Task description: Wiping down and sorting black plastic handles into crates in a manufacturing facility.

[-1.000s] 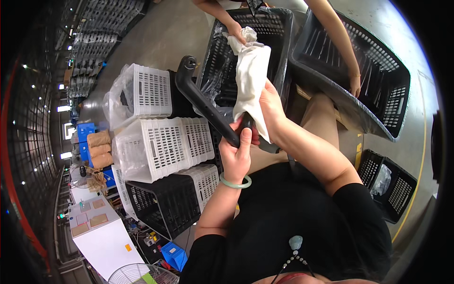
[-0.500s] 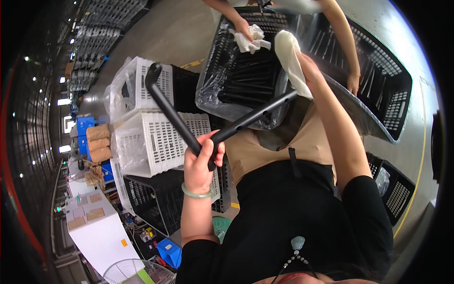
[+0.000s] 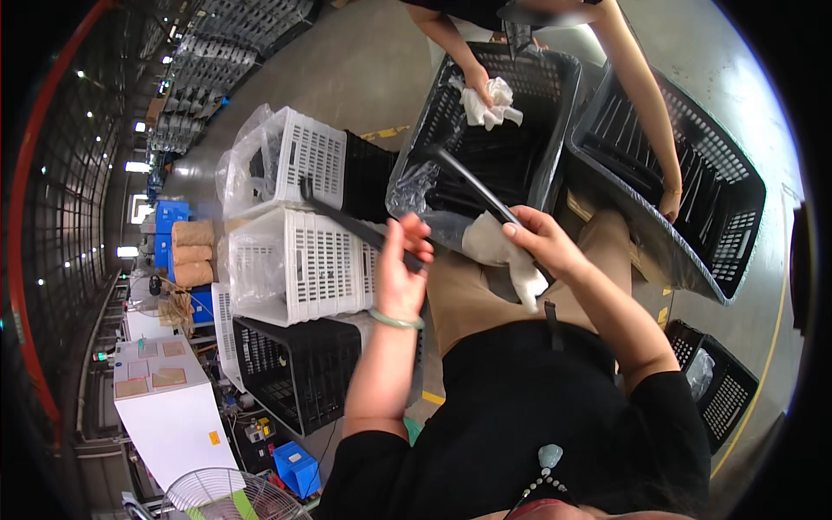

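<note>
Centre frame: left hand (image 3: 400,264) is closed around one end of a bent black bar (image 3: 364,227). Right hand (image 3: 539,243) clamps a white cloth (image 3: 503,253) against the bar's other arm, below the black basket (image 3: 555,104).

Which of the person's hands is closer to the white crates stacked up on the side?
The left. The left hand grips one end of a long black part right beside the white crates. The right hand, holding a white cloth, is farther off, by the black basket.
</note>
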`<action>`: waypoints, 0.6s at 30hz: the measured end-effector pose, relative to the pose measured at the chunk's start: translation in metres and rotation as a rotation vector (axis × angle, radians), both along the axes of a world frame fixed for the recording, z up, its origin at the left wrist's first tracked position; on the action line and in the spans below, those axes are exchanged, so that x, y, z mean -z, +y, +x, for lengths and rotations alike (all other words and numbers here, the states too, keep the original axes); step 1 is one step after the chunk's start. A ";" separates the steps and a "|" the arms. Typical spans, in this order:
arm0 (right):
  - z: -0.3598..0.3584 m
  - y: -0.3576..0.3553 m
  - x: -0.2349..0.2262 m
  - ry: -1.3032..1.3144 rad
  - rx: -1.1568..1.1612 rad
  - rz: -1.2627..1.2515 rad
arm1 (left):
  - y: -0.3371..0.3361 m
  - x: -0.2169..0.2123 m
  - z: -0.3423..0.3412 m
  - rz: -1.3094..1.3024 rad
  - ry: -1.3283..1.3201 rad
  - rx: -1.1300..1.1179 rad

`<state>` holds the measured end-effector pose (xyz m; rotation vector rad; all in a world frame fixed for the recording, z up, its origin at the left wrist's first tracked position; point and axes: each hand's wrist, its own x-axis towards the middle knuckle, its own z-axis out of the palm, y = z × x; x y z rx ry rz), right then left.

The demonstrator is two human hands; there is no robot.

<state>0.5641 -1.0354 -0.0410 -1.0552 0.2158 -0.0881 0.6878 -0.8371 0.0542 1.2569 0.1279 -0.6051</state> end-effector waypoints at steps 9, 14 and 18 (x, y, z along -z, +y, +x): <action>0.002 0.056 -0.031 -0.243 0.390 -0.752 | -0.047 0.038 -0.064 0.011 -0.344 0.035; 0.006 0.044 -0.012 -0.087 0.265 -0.058 | -0.029 0.045 -0.050 -0.083 -0.178 0.180; 0.007 0.022 -0.001 0.018 0.244 0.320 | -0.018 0.032 -0.047 -0.174 -0.108 0.238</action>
